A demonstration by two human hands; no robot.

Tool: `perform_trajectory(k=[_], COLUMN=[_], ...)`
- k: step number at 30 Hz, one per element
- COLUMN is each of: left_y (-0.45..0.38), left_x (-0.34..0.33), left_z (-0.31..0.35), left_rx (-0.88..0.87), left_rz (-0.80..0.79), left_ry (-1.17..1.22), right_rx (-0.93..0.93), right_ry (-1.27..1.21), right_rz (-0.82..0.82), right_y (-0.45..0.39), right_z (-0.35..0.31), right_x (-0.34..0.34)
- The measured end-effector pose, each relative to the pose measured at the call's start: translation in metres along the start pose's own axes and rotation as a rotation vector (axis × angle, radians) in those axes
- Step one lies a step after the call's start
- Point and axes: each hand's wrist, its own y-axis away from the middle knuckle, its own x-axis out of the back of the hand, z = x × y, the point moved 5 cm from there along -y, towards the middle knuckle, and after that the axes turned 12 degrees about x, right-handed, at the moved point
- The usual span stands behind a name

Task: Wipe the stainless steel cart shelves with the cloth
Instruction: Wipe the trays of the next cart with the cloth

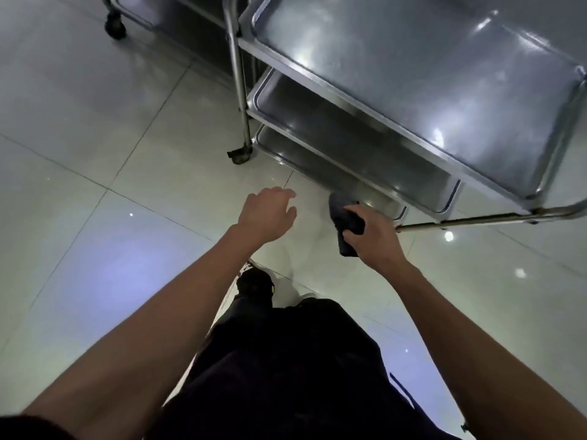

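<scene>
While the right hand [370, 231] grips a dark cloth [344, 222] near the cart's bottom shelf [305, 157], the left hand [268, 214] hovers, fingers relaxed and apart.

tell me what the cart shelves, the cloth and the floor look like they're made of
Cart shelves: polished metal, likely stainless steel; they throw bright, smeared reflections of the lights.
Cloth, held by the right hand: a dark, matte, soft fabric that folds limply, perhaps microfibre.
Floor: large pale glossy tiles, likely ceramic or stone; grout lines and mirrored lamps show.
</scene>
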Motion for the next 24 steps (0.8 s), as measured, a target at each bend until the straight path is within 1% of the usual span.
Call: perform_trajectory(k=[3,7,11,14,17,21,24], left_y=[0.01,0.031,0.068,0.094,0.104,0.094,0.077], left_x=[-0.002,-0.007,-0.012,-0.015,-0.008,0.007,0.017], left_z=[-0.005,-0.014,-0.039,-0.061,-0.074,-0.079,-0.088], left_rx=[-0.059,-0.12,-0.145,-0.172,-0.196,-0.237,-0.262], left_rz=[0.004,-0.014,-0.019,-0.038,-0.024,-0.005,-0.009], left_ry=[-0.001,-0.061,-0.135,-0.194,-0.287,-0.344,-0.338], right_rx=[-0.039,-0.071,-0.084,-0.114,-0.116,-0.123,-0.146], right_ry=[-0.042,-0.086,-0.171,-0.228,-0.256,-0.258,-0.267], right_rz=[0.055,0.152,0.24,0.269,0.273,0.29,0.294], right_y=[0.016,0.041,0.076,0.102,0.115,0.112,0.097], right_z=[-0.014,-0.026,-0.032,-0.041,-0.056,-0.071,-0.08], right_x=[-0.011,-0.024,-0.05,-0.073,-0.087,-0.093,-0.101])
